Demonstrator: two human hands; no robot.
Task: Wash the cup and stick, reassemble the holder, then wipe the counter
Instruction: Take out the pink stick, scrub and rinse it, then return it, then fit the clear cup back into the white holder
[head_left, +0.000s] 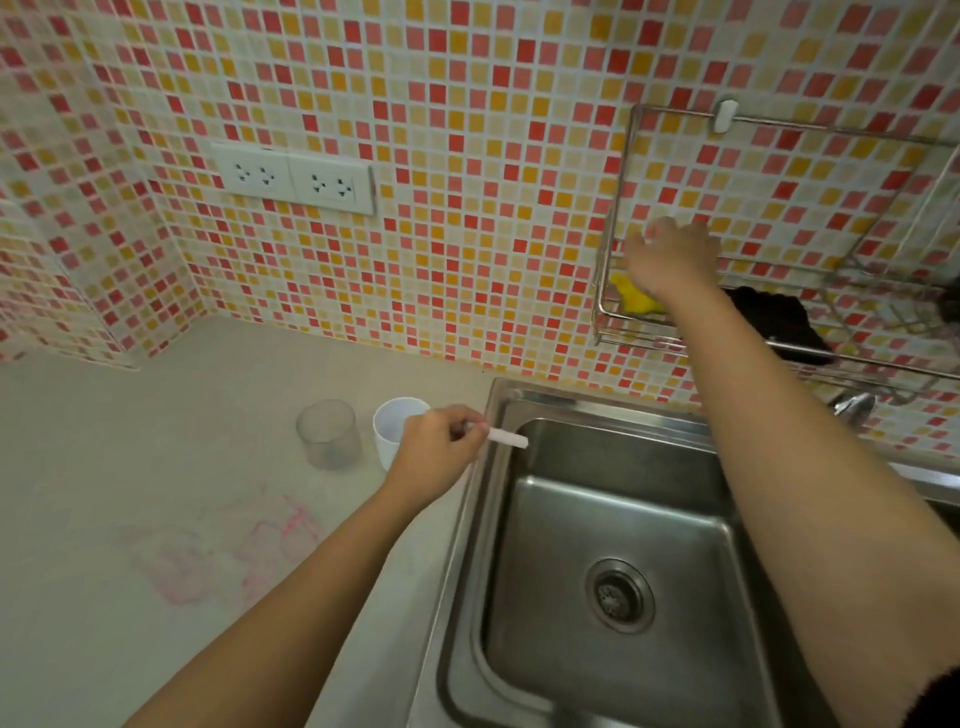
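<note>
My left hand (435, 450) pinches a short white stick (508, 438) whose free end juts over the left rim of the steel sink (613, 525). Just behind that hand a white cup (390, 427) stands upright on the counter, and a clear plastic cup (329, 434) stands to its left. My right hand (670, 255) is raised into the wire wall rack (618, 322), fingers spread and blurred, directly above a yellow sponge (635, 297). Whether the hand touches the sponge I cannot tell.
Pink smears (244, 551) stain the grey counter in front of the cups. A black cloth (779, 325) lies in the rack to the right of the sponge. The tap (854, 405) sits behind the sink. A double socket (293, 177) is on the tiled wall.
</note>
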